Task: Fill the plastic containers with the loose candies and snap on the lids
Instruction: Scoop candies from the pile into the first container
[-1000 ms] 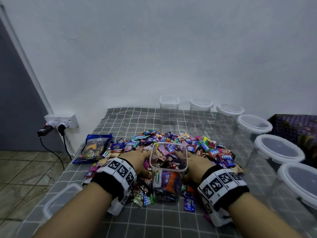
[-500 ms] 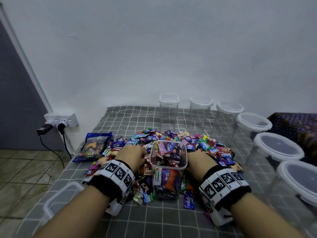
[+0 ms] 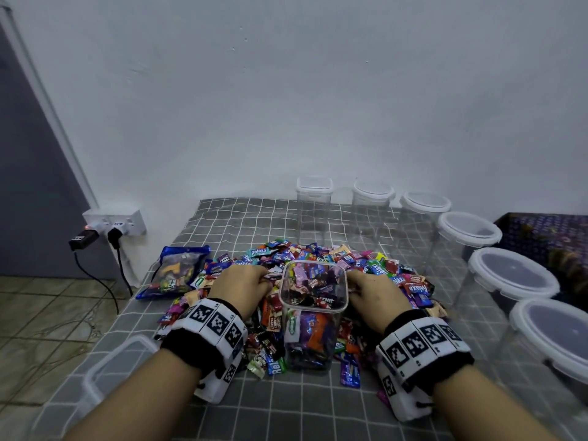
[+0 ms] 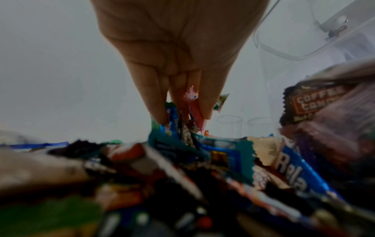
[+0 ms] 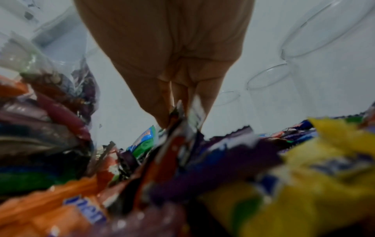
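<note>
Grey checked cloth (image 3: 241,224) is covering the work surface, with a white wall behind and a wall socket (image 3: 114,221) sitting at mid-left of the head view. At lower left a loose clear lid (image 3: 105,374) is lying by my forearm, probably kept within reach for closing. Just right of the socket a blue snack bag (image 3: 176,272) is lying flat beside the candy pile (image 3: 375,265). My left hand (image 3: 243,281) is dipping into that pile; the left wrist view shows its fingers (image 4: 156,102) bunched and pinching several wrappers. At centre the open container (image 3: 313,310) is standing upright in the pile, packed nearly to the rim, placed there so both hands have a short carry. My right hand (image 3: 375,296) is working just beside its right wall, fingertips (image 5: 162,118) likewise nipping wrappers. Along the right edge, lidded empty containers (image 3: 467,230) are standing in a curved row, awaiting their turn. I judge filling nearly done here; lidding comes next.
</note>
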The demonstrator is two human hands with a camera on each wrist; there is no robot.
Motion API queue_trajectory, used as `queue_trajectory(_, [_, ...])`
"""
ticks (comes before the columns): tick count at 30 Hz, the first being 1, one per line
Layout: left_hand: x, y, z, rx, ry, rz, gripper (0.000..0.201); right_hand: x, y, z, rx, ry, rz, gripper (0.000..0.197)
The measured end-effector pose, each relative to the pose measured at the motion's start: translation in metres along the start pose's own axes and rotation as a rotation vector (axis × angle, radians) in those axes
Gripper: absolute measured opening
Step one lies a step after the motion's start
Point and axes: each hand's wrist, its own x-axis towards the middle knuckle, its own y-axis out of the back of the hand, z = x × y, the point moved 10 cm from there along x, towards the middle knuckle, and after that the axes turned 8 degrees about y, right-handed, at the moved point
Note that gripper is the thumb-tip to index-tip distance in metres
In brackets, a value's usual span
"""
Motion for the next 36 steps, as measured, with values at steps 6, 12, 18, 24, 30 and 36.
queue_trajectory(6, [-0.005,0.010,-0.002,-0.110,0.010,0.038,0.027,-0.004,0.009,-0.002,0.089,0.017,0.075,0.025])
queue_trajectory(12, [-0.010,0.021,-0.003,-0.213,0.039,0.069,0.027,-0.014,0.032,-0.005,0.270,0.014,0.224,0.022])
queue_trajectory(18, [-0.013,0.033,-0.003,-0.396,0.038,0.094,0.020,-0.023,0.088,-0.015,0.462,0.102,0.513,0.016])
queue_trajectory(24, [-0.019,0.046,0.003,-0.566,0.023,0.099,0.019,-0.034,0.135,-0.046,0.748,0.300,0.686,0.028])
queue_trajectory(30, [-0.025,0.054,0.010,-0.687,0.014,0.080,0.017,-0.045,0.112,-0.087,0.651,0.414,0.574,0.021])
queue_trajectory(36, [-0.030,0.059,0.013,-0.726,-0.010,0.093,0.014,-0.052,0.093,-0.099,0.571,0.444,0.518,0.024])
